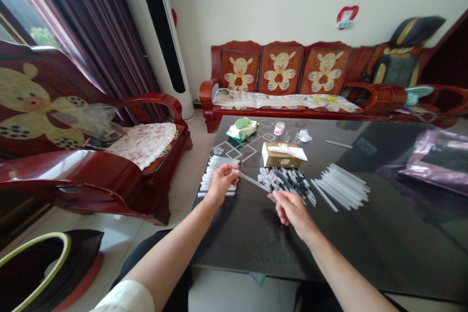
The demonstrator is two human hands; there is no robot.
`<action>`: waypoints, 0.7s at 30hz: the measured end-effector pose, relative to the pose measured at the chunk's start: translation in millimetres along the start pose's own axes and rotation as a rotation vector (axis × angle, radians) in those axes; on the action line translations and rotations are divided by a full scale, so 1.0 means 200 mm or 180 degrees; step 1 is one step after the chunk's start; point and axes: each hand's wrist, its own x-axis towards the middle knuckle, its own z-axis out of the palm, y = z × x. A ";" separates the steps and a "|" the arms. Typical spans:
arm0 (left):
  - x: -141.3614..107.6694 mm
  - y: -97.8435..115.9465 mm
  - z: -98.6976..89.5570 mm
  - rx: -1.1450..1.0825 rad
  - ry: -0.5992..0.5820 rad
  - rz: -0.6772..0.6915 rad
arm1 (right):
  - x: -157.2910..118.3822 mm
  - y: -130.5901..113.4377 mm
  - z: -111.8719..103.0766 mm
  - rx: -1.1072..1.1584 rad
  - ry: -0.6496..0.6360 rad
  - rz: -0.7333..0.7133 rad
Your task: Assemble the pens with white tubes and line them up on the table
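A slender translucent plastic tube (255,182) spans the air above the dark glossy desk (248,243), the left hand's (221,184) grip pinching one end, the right hand's (291,208) the other. Nearby, a heap of small black-and-white plastic pieces (290,180) separates a row of white sticks (210,175) from fanned whitish tubes (343,187).

tube (255,183) smooth plastic; tabletop (241,241) glossy; sofa (209,95) polished wood

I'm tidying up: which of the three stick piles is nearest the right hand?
The jumbled middle pile by the tissue box; the left pile and right pile lie farther away.
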 end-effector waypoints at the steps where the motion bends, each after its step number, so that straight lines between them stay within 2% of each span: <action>1: 0.04 0.02 -0.06 0.0170 0.0262 0.0238 | 0.00 0.00 -0.02 -0.0032 0.0042 -0.0023; 3: 0.12 0.04 -0.17 0.0452 0.0721 0.0460 | 0.01 0.01 -0.05 -0.0081 0.0088 -0.0060; 6: 0.20 0.03 -0.32 0.1130 0.1130 0.0187 | 0.02 0.02 -0.08 -0.0117 0.0181 -0.0063; 8: 0.22 0.01 -0.37 0.1602 0.1238 0.0020 | 0.03 0.04 -0.10 -0.0124 0.0257 -0.0061; 12: 0.21 -0.01 -0.42 0.2476 0.1156 -0.0210 | 0.04 0.05 -0.14 -0.0117 0.0437 -0.0042; 15: 0.20 0.00 -0.45 0.3126 0.1100 -0.0223 | 0.04 0.04 -0.20 -0.0076 0.0589 -0.0070; 19: 0.19 0.03 -0.46 0.3434 0.1050 -0.0159 | 0.05 0.00 -0.36 0.0036 0.1090 -0.0273; 21: 0.17 0.05 -0.42 0.3362 0.1116 0.0067 | 0.06 -0.01 -0.47 0.0010 0.1488 -0.0408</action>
